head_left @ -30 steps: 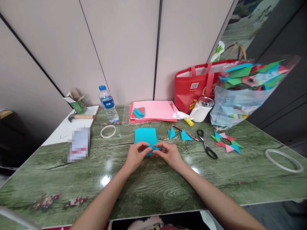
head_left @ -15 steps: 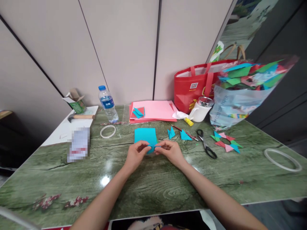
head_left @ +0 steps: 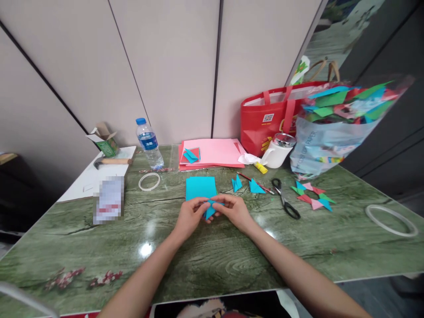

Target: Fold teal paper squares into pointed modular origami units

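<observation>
Between my two hands is a small folded blue paper (head_left: 210,211), its pointed end facing down toward me. My left hand (head_left: 192,215) pinches its left side between thumb and fingers. On the other side, my right hand (head_left: 233,211) grips it with the thumb in front and fingers behind. Just behind the hands lies a stack of blue paper squares (head_left: 200,187). Two folded blue pieces, one upright-pointed (head_left: 236,183) and one flatter (head_left: 255,186), rest to the right of the stack. The fingers hide part of the held paper.
Black scissors (head_left: 285,198) and a multicoloured paper ring (head_left: 313,196) lie to the right. Toward the wall stand a water bottle (head_left: 150,143), pink sheets (head_left: 215,151), a white mug (head_left: 278,151), a red bag (head_left: 258,121) and a plastic bag of folded papers (head_left: 331,141). A hammer (head_left: 114,161) lies left.
The held blue paper has turned so that more of its pointed face shows. Both hands have shifted slightly, their fingers now spread behind and below the paper, still gripping it.
</observation>
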Demonstrator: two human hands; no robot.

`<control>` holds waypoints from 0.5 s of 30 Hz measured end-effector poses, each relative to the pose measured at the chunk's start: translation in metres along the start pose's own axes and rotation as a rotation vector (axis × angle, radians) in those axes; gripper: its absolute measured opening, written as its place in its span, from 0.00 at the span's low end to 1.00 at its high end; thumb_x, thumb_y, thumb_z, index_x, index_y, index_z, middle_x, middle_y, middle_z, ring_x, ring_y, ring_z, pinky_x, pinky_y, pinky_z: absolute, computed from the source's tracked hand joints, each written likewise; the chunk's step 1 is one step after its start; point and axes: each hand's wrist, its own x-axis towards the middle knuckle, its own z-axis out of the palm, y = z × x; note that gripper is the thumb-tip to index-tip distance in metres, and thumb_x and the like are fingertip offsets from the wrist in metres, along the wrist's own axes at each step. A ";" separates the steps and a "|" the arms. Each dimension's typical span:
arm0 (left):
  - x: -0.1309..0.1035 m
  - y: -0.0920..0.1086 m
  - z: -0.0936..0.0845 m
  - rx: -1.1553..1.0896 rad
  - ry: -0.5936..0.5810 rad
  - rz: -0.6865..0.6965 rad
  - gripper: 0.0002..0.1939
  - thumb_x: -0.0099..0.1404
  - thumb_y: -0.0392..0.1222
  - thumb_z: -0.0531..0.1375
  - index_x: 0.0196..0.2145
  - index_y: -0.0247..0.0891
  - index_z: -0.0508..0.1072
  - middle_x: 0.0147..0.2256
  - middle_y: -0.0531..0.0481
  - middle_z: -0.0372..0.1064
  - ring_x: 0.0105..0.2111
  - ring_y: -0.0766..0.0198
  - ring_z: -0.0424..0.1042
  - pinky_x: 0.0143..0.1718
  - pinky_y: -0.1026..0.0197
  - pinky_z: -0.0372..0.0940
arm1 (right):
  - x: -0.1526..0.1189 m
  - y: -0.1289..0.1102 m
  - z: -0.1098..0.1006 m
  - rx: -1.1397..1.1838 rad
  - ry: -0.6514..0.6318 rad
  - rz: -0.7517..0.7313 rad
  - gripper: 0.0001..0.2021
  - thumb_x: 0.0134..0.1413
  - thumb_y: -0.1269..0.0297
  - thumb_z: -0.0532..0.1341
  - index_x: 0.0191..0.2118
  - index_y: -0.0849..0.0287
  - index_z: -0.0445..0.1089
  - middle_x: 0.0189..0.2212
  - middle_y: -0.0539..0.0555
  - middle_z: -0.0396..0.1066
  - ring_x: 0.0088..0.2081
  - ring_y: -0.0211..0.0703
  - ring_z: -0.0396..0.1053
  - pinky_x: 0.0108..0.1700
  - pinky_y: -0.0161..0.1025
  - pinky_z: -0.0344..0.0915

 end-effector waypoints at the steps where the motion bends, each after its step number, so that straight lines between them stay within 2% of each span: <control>1: 0.000 -0.001 0.001 -0.029 -0.006 -0.019 0.14 0.53 0.45 0.59 0.35 0.33 0.69 0.22 0.51 0.71 0.20 0.63 0.70 0.21 0.62 0.67 | 0.001 0.000 -0.001 0.001 0.037 0.003 0.13 0.37 0.59 0.65 0.33 0.59 0.72 0.27 0.50 0.72 0.21 0.37 0.69 0.25 0.36 0.68; 5: -0.001 -0.008 0.001 0.027 0.015 -0.009 0.18 0.47 0.42 0.64 0.36 0.32 0.69 0.27 0.48 0.72 0.23 0.61 0.73 0.24 0.59 0.70 | 0.003 0.000 -0.003 0.038 0.170 0.018 0.12 0.37 0.59 0.66 0.30 0.59 0.72 0.26 0.50 0.72 0.21 0.37 0.69 0.25 0.36 0.68; 10: -0.001 -0.019 -0.001 0.283 0.115 0.181 0.16 0.50 0.42 0.62 0.39 0.35 0.73 0.29 0.47 0.73 0.24 0.61 0.73 0.30 0.57 0.70 | 0.004 0.005 -0.004 0.113 0.201 0.029 0.12 0.36 0.60 0.67 0.30 0.60 0.71 0.24 0.50 0.71 0.23 0.37 0.69 0.28 0.35 0.68; 15: -0.001 -0.017 0.000 0.095 0.138 0.116 0.12 0.53 0.40 0.60 0.36 0.35 0.75 0.24 0.50 0.74 0.23 0.61 0.73 0.29 0.57 0.71 | 0.003 0.004 -0.003 0.156 0.162 0.011 0.12 0.36 0.62 0.67 0.32 0.59 0.71 0.24 0.48 0.69 0.25 0.35 0.67 0.27 0.34 0.69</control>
